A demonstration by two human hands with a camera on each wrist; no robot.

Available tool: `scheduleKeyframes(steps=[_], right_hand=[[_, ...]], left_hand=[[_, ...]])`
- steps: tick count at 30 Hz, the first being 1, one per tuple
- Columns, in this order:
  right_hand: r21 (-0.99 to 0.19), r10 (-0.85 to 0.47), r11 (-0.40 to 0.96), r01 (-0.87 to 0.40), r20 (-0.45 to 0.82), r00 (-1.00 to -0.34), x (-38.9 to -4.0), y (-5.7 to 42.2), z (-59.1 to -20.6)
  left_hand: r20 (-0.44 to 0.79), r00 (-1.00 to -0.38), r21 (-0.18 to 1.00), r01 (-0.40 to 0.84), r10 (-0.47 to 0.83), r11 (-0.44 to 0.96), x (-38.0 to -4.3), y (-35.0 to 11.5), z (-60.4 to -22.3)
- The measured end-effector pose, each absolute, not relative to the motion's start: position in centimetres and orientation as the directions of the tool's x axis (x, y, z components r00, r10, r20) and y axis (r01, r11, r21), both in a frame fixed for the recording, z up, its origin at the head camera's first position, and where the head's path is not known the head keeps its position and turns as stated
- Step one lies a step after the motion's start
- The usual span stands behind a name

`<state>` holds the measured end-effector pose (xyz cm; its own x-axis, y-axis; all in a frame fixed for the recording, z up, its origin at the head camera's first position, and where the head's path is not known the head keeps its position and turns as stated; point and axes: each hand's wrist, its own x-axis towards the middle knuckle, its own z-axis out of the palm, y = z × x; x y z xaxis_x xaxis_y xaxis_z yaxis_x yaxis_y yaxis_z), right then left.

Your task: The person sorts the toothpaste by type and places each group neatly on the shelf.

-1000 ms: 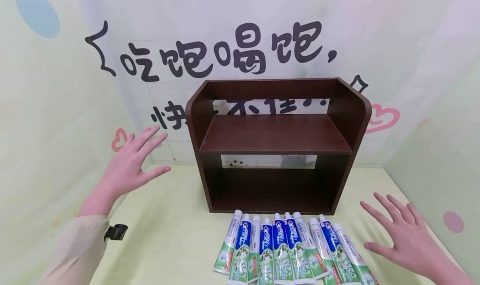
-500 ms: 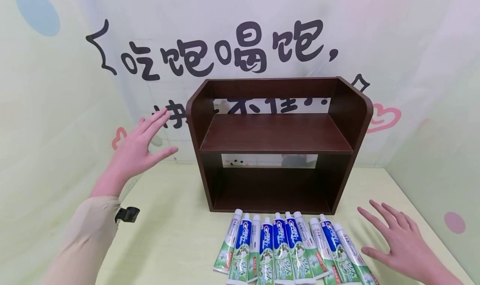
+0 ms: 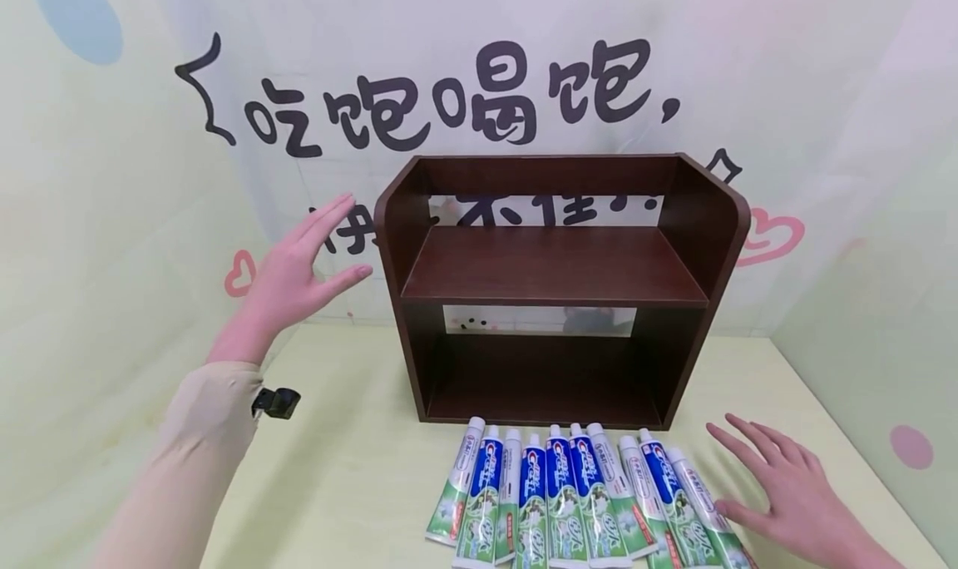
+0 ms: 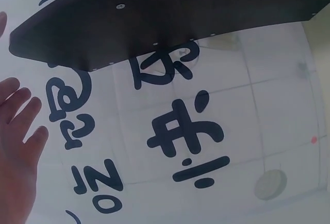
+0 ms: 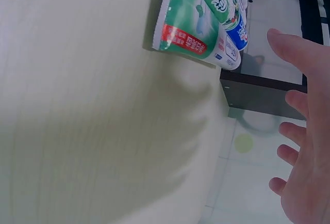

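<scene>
A dark brown two-tier shelf (image 3: 554, 265) stands on the table, with nothing on either tier. In front of it lies a row of several toothpaste tubes (image 3: 530, 502), caps toward the shelf, some blue and green, others white and green. My left hand (image 3: 288, 282) hovers in the air left of the shelf, fingers straight and thumb apart, touching nothing. To the right of the tubes, my right hand (image 3: 786, 490) is held above the table with its fingers spread and holds nothing. In the right wrist view the end tube (image 5: 193, 33) lies near that hand.
The pale table (image 3: 322, 469) extends on both sides of the shelf. Behind it hangs a light wall sheet (image 3: 359, 20) with black lettering, and similar printed sheets close in the left and right sides. A black wrist camera (image 3: 277, 403) sits on the left sleeve.
My left hand has moved up and to the right, closer to the shelf's side. The right hand has shifted slightly left and down toward the tubes. Shelf and tubes stay where they were.
</scene>
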<state>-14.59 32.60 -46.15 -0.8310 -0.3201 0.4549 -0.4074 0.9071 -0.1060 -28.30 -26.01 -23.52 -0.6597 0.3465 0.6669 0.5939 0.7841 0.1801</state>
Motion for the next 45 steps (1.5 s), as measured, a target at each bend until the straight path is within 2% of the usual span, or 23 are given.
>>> scheduleKeyframes(steps=[15,23,31,45], right_hand=[[-0.181,-0.287,0.912,-0.367,0.359,-0.888,-14.6,31.6,-46.8],[-0.254,-0.217,0.931,-0.262,0.192,-0.957,-14.3,31.3,-47.0],[-0.271,-0.218,0.927,-0.260,0.175,-0.960,-14.1,31.3,-47.5],[-0.450,-0.240,0.873,-0.187,-0.064,-0.969,-14.9,31.6,-47.7]], left_hand=[[0.707,-0.611,0.199,0.655,0.356,0.729,-29.3,-24.5,-22.2],[0.713,-0.594,0.199,0.682,0.373,0.704,-30.2,-24.1,-22.0],[0.703,-0.601,0.215,0.689,0.380,0.692,-30.8,-23.6,-22.0],[0.729,-0.568,0.209,0.716,0.381,0.667,-31.8,-23.4,-22.4]])
